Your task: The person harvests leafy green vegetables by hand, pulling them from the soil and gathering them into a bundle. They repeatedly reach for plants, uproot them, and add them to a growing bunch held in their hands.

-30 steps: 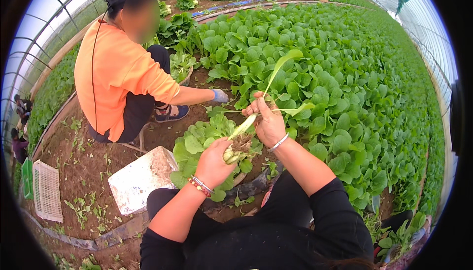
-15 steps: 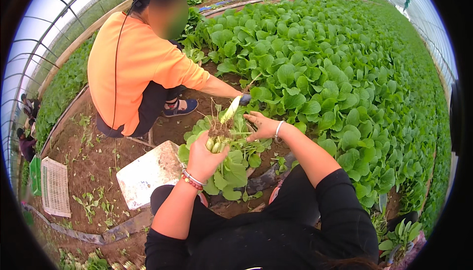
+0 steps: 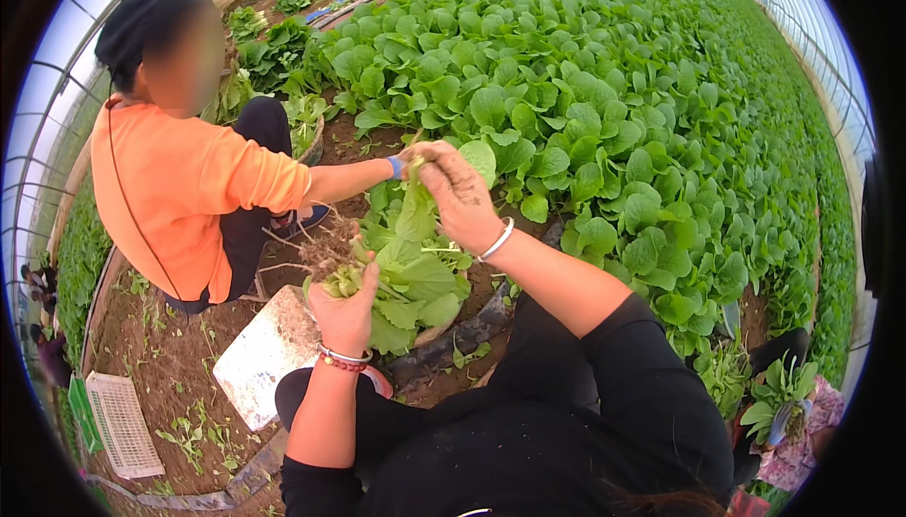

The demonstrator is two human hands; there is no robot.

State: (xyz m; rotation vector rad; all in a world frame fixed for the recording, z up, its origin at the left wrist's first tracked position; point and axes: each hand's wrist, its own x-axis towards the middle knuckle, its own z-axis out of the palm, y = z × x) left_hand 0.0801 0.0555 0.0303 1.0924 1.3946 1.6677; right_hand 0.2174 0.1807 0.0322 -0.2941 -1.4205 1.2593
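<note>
My left hand (image 3: 343,314) is closed around the stem ends of a bunch of leafy greens (image 3: 415,295). Its tangled, soil-covered roots (image 3: 326,251) stick up past my thumb, and its leaves spread to the right. Above the bunch, my soil-stained right hand (image 3: 455,196) pinches a green leaf (image 3: 415,213) near its stalk; the leaf hangs down toward the bunch. Right behind my fingertips is the hand of a co-worker (image 3: 198,182) in an orange top, partly hidden; I cannot tell whether it touches mine.
A dense bed of leafy greens (image 3: 604,130) fills the right side. A soil-smeared white board or box (image 3: 264,357) lies left of my knees, a white crate (image 3: 125,423) farther left. At lower right, another person's gloved hand (image 3: 785,420) holds greens.
My right hand has gone from open beside the bunch to pinching a leaf higher up. The bunch has turned in my left hand, roots now to the left. The view has swung right.
</note>
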